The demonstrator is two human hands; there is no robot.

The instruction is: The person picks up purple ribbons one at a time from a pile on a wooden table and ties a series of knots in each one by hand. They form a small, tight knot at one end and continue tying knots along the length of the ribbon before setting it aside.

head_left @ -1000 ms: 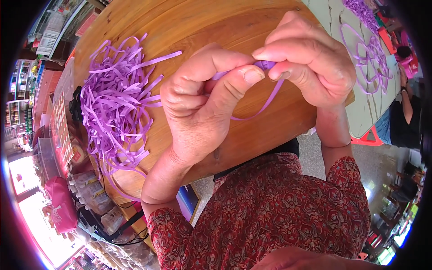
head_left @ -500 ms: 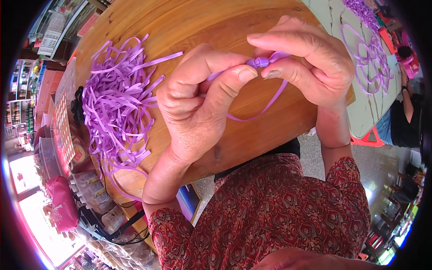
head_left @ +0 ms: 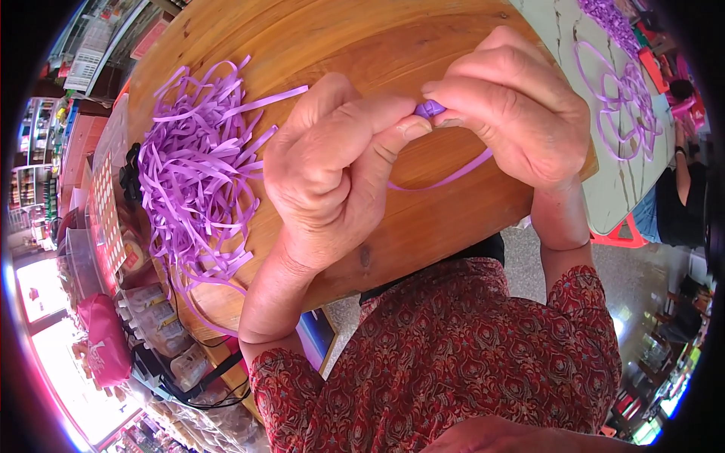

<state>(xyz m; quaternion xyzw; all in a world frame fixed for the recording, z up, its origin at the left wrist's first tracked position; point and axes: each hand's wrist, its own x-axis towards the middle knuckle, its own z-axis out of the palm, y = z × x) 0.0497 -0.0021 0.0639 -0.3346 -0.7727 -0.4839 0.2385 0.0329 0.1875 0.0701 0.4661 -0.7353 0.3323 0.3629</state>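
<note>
The right hand point(head_left: 521, 113), its pinch parted a moment ago, now grips the purple ribbon knot point(head_left: 430, 109); the left hand point(head_left: 321, 166) pinches its other side, apparently steadying it.

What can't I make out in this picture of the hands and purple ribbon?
All in the head view:
- Most of the purple piece: covered by the fingertips of the left hand and right hand.
- Both ends of the hanging ribbon: hidden behind the hands.
- Part of the other person: cut off by the dark rim.
- Goods on the left shelves: too small and blurred.
</note>
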